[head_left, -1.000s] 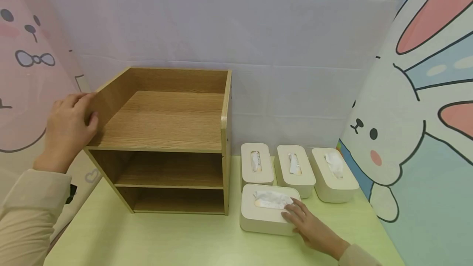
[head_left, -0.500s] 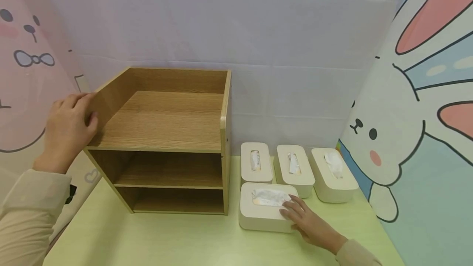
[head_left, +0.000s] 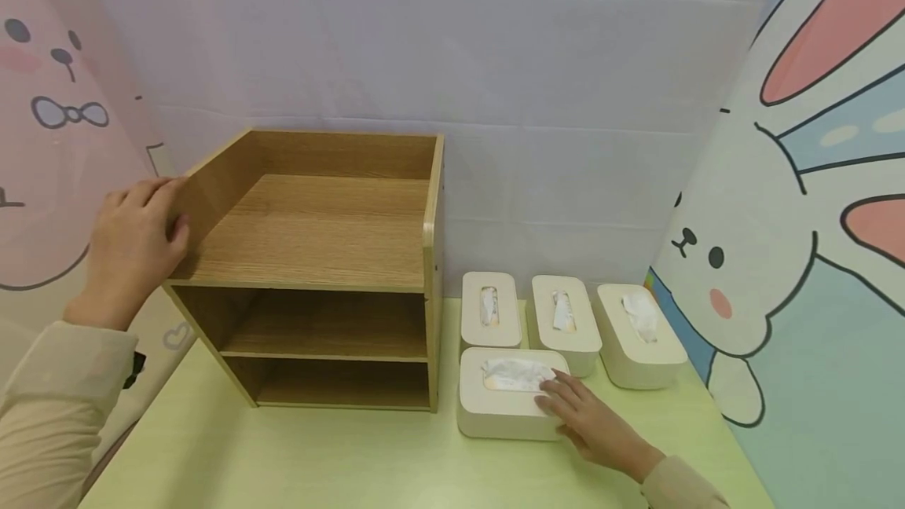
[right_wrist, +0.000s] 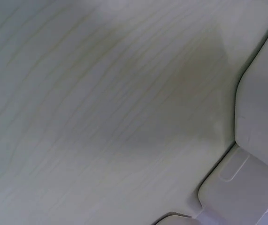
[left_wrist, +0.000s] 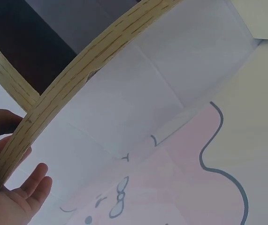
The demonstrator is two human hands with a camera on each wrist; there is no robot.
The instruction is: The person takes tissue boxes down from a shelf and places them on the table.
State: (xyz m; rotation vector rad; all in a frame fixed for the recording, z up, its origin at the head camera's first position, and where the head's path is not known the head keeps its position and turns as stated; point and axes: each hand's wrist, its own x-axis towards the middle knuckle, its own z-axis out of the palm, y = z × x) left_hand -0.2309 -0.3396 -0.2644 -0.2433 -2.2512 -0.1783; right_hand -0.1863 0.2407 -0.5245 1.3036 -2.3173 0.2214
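Observation:
My left hand [head_left: 137, 238] grips the left side panel of a wooden desktop shelf [head_left: 318, 230]. In the left wrist view, the thumb and fingers lie on opposite faces of the panel's edge [left_wrist: 72, 72]. My right hand [head_left: 594, 422] is at the right end of a cream tissue box [head_left: 512, 419], which lies crosswise on the table. Its fingers are fairly straight, the tips resting on the lid beside the tissue slot, with the thumb low against the box's side. A white tissue [head_left: 519, 374] shows in that slot. The right wrist view mostly shows tabletop and pale box sides.
Behind the crosswise box stand three more cream tissue boxes, lengthwise: a left one [head_left: 503, 305], a middle one [head_left: 581, 309] and a right one [head_left: 657, 348]. The pale green table [head_left: 318, 462] meets a white wall and a right-hand rabbit panel [head_left: 799, 297].
The crosswise tissue box has slid slightly back and left under my right hand, close against the boxes behind. My left hand has stayed on the shelf.

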